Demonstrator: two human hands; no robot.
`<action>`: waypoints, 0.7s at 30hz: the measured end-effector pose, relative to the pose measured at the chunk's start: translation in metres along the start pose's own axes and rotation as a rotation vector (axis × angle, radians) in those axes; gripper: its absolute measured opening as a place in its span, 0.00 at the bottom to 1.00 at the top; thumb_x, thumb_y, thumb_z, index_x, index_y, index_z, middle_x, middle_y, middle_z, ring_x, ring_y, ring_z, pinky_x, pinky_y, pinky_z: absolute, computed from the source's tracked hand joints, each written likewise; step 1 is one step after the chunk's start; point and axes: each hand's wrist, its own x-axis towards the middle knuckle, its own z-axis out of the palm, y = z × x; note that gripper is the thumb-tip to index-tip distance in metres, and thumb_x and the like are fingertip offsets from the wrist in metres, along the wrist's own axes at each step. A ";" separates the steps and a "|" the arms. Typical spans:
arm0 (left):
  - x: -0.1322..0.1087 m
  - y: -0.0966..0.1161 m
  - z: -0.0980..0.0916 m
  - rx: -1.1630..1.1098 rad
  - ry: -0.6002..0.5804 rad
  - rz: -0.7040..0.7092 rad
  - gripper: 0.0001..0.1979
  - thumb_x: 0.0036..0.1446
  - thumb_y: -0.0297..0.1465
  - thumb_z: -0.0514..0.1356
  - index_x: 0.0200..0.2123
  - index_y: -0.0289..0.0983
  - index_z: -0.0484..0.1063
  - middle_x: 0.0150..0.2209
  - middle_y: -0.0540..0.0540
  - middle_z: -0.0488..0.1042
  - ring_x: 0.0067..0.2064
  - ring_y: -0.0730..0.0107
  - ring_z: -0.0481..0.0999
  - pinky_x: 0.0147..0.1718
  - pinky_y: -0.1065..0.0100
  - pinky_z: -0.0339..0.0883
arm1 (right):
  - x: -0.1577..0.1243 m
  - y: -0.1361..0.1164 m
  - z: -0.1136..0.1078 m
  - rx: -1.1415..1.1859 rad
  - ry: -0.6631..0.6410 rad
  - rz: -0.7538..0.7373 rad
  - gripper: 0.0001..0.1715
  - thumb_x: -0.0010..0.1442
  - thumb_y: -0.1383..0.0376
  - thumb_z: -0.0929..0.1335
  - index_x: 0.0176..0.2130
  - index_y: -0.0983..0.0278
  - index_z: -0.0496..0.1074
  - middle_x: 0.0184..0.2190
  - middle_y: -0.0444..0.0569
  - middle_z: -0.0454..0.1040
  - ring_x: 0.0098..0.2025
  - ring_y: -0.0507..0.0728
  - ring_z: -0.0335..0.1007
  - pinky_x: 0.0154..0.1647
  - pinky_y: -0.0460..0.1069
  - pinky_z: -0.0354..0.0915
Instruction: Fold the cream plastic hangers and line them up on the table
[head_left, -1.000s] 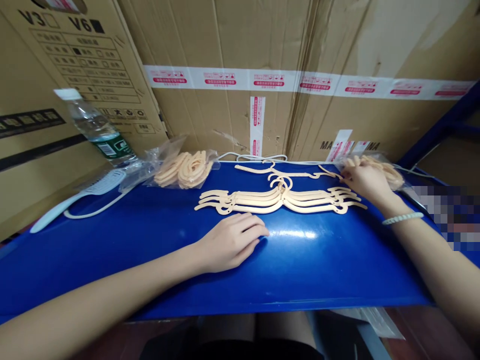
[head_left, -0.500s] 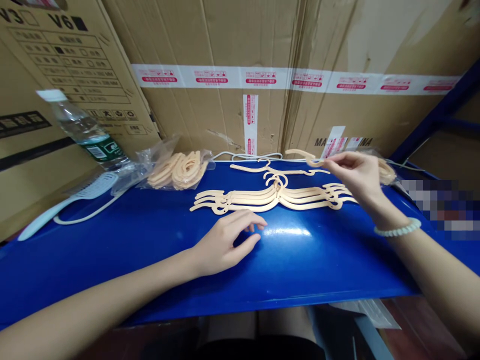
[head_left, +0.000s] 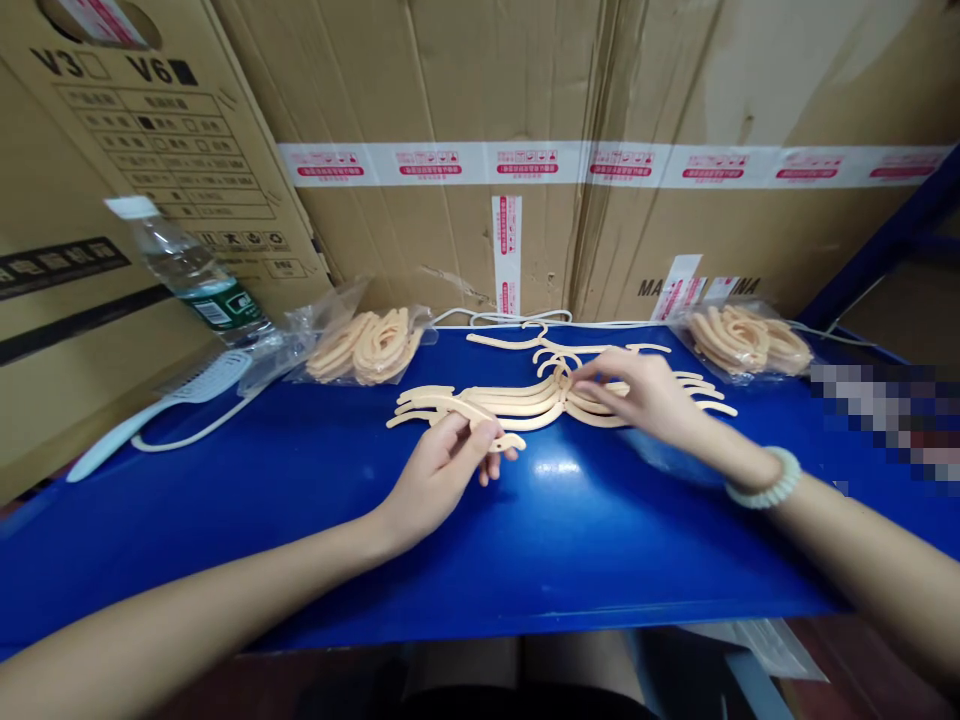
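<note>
My left hand is closed around a curved beige plastic hanger arm, thumb on top, just in front of the stack's left side. Several folding hangers lie stacked on the blue table, their hooks meeting at the middle. Over the right half of that stack is my right hand, its fingertips pinched close to the hooks; whatever is between them is hidden. Behind the stack lies another beige hanger with its arms spread.
Clear bags of beige hanger parts lie at the back left and back right. A water bottle and a pale blue brush are on the left. Cardboard boxes stand along the back, with a white cable before them.
The hanger arm has passed from my right hand to my left, which has closed on it. My right hand has come left and down to the hooks, uncovering the right bag.
</note>
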 end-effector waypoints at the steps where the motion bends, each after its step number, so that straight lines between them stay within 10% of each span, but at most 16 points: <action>1: 0.001 0.000 -0.001 -0.043 0.024 -0.006 0.19 0.67 0.46 0.60 0.36 0.35 0.69 0.33 0.44 0.79 0.28 0.71 0.74 0.26 0.70 0.68 | 0.004 0.021 -0.006 -0.134 0.028 0.010 0.14 0.65 0.58 0.68 0.43 0.60 0.81 0.41 0.53 0.83 0.43 0.63 0.79 0.47 0.57 0.72; 8: 0.009 0.002 -0.008 -0.209 0.193 -0.045 0.18 0.59 0.42 0.68 0.35 0.37 0.65 0.28 0.49 0.76 0.27 0.71 0.73 0.26 0.70 0.66 | 0.011 0.114 -0.016 -0.453 -0.169 0.110 0.25 0.66 0.65 0.61 0.58 0.65 0.74 0.54 0.60 0.78 0.56 0.68 0.73 0.55 0.63 0.70; 21: 0.023 0.001 -0.019 -0.293 0.353 0.018 0.15 0.49 0.35 0.74 0.34 0.34 0.75 0.29 0.50 0.74 0.31 0.73 0.71 0.33 0.71 0.65 | 0.018 0.097 -0.035 -0.301 -0.069 0.195 0.15 0.59 0.53 0.66 0.34 0.61 0.73 0.34 0.52 0.80 0.37 0.61 0.76 0.41 0.54 0.69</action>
